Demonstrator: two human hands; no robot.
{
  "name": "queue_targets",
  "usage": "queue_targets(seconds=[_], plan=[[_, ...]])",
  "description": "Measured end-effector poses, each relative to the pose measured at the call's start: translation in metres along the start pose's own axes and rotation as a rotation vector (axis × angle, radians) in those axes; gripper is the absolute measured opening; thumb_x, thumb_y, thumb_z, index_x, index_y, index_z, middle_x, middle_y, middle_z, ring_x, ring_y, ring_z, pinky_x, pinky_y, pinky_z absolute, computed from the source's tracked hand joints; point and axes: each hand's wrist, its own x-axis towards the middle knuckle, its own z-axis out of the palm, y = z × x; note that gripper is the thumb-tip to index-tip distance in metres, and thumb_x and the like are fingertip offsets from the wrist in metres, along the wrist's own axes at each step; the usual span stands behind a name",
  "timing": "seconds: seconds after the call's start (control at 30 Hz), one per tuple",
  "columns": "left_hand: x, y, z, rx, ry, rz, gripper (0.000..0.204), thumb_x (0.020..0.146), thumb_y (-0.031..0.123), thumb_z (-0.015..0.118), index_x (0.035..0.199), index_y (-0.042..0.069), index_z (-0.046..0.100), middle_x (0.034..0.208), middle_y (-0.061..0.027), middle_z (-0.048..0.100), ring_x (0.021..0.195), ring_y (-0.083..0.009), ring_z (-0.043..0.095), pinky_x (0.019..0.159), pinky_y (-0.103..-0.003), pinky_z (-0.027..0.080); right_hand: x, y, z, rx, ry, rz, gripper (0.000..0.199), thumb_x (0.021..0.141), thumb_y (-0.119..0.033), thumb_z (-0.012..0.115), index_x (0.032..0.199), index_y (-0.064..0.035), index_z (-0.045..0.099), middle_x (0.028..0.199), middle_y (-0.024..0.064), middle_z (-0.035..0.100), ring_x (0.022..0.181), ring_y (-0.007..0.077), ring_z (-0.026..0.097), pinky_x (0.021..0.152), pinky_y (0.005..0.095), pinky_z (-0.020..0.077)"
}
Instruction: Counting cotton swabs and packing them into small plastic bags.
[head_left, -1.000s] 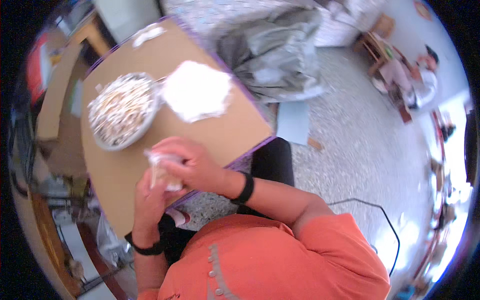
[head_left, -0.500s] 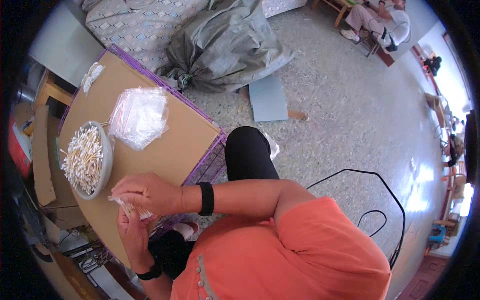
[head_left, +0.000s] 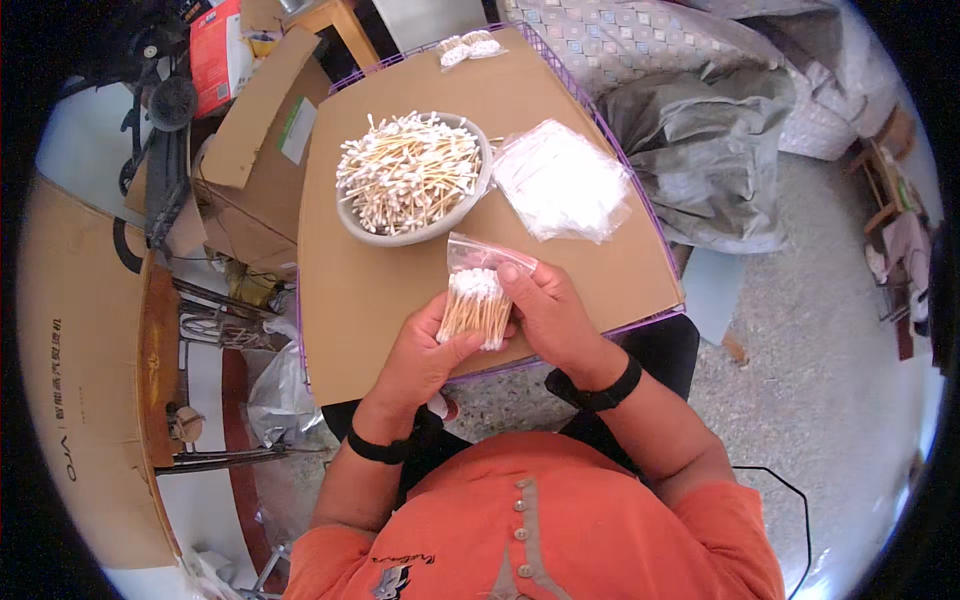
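A clear zip bag of cotton swabs (head_left: 474, 308) is held upright between my hands over the table's near edge. My left hand (head_left: 420, 345) grips the lower left of the bag, thumb across its front. The thumb of my right hand (head_left: 553, 312) presses on the upper right, near the bag's top strip. White swab tips show below the strip, with wooden sticks beneath. Beyond my hands stands a grey bowl (head_left: 398, 238) heaped with loose cotton swabs (head_left: 410, 175). To its right lies a pile of flat clear zip bags (head_left: 565, 182).
Filled swab bags (head_left: 470, 48) lie at the far end of the cardboard-topped table (head_left: 350, 310), which has a purple wire rim. Cardboard boxes (head_left: 265, 130) crowd the left side. A grey sack (head_left: 690, 150) rests on the floor beyond the right edge.
The view has swung left, so the table now lies in front of me. My right hand no longer covers the bag from above; both hands now hold it upright with its front showing.
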Motion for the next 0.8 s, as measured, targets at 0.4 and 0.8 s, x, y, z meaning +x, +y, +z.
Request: queue_targets(seconds=[0.4,0.8], plan=[[-0.021,0.053,-0.008,0.120,0.219,0.480,0.020,0.099,0.013,0.044,0.106,0.000,0.059,0.101,-0.0133,0.063,0.093,-0.0212,0.061,0.080,-0.038,0.052,0.013,0.009,0.003,0.186,0.212,-0.141,0.039,0.103,-0.028,0.038,0.121,0.0042,0.050,0.120,0.0170,0.059,0.107,0.0203,0.060,0.096,0.0363,0.0482],[-0.082,0.087,0.055,-0.241,-0.495,0.650,0.020,0.092,0.015,0.056,0.075,0.004,0.056,0.079,-0.0170,0.061,0.065,-0.0289,0.058,0.060,-0.040,0.047,0.012,0.012,0.008,0.042,0.226,-0.152,0.041,0.103,-0.028,0.038,0.124,0.0061,0.048,0.122,0.0215,0.057,0.109,0.0288,0.060,0.097,0.0405,0.0481]])
